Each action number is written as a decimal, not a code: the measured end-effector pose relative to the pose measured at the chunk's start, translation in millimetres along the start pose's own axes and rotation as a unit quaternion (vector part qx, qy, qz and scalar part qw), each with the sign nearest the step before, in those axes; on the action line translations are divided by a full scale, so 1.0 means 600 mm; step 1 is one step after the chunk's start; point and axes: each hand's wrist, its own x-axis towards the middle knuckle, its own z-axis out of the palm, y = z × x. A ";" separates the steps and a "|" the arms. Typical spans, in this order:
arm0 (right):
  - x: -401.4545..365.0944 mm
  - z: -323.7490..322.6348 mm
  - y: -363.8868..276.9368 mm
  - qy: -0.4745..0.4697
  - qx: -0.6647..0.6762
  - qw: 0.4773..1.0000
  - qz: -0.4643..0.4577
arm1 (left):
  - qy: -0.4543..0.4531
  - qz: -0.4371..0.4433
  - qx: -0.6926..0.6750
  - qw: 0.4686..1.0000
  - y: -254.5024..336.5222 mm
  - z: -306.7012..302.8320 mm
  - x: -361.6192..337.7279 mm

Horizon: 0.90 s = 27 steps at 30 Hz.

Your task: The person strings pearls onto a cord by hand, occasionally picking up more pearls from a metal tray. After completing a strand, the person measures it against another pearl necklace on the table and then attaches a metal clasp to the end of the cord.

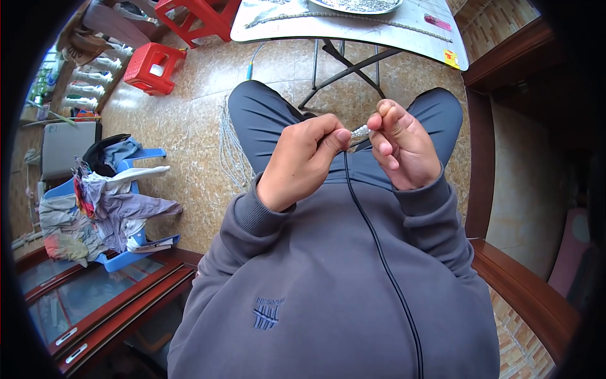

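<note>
A short strand of small, shiny, clear-white beads stretches between my two hands above my lap. My left hand is closed, its thumb pressed against the bent forefinger at the left end of the strand. My right hand has its thumb and forefinger pinched together, while the lower fingers curl beside the strand's right end. Whether a thread or needle sits in that pinch is too small to tell. Long pale beaded strands hang beside my left leg down to the floor.
Ahead stands a white folding table with a dish of beads, a long beaded strand and a pink lighter-like item. Red stools and a clothes-covered blue chair are leftward. A black cable crosses my chest.
</note>
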 end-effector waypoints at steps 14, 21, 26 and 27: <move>-0.013 -0.012 0.002 0.040 -0.109 0.993 0.009 | 0.014 -0.040 -0.015 0.999 -0.012 -0.007 0.000; -0.019 -0.049 0.007 0.009 -0.157 0.986 0.063 | -0.004 -0.031 0.033 0.999 -0.017 -0.017 0.006; -0.015 -0.058 0.026 0.025 -0.213 0.973 0.090 | 0.042 -0.007 0.045 0.998 -0.039 -0.001 0.001; -0.015 -0.059 0.028 0.032 -0.225 0.969 0.091 | 0.057 -0.001 0.044 0.997 -0.042 0.003 0.001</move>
